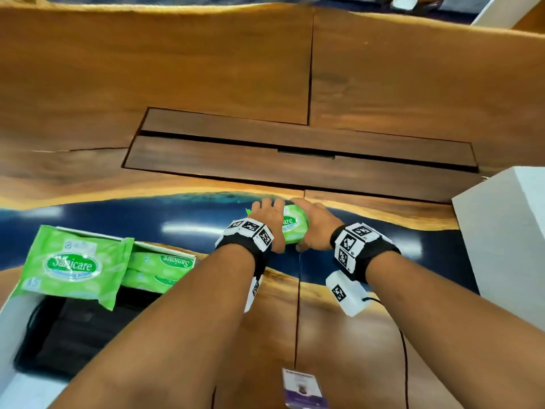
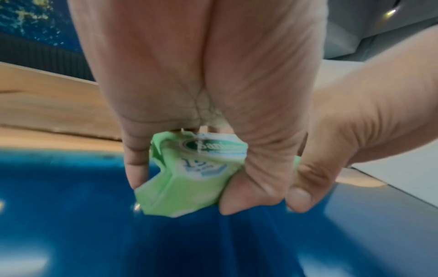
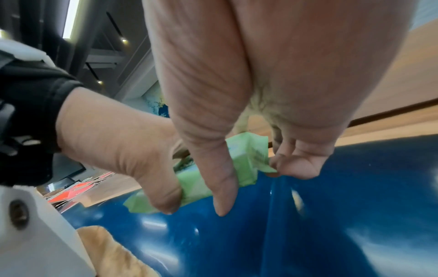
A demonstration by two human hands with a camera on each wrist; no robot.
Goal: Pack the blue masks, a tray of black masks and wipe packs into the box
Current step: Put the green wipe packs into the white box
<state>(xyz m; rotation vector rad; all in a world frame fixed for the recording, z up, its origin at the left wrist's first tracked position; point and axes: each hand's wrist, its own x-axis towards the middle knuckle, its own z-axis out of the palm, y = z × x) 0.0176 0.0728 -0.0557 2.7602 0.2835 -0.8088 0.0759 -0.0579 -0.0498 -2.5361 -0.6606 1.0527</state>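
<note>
Gripping from both ends, the wipe pack [image 1: 293, 228] is held off the blue table strip [image 1: 118, 219] by the left hand [image 1: 267, 215] and right hand [image 1: 317, 228], fingers curled round it. A level carry left into the box [image 1: 7, 317] is advised, beside the packs [image 1: 159, 270] already inside.

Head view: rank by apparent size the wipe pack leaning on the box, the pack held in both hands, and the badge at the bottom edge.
1. Leaning wipe pack: clearly largest.
2. Badge.
3. Held wipe pack: looks smallest, but the left hand and right hand cover much of it, so its place against the badge is unsure.
</note>
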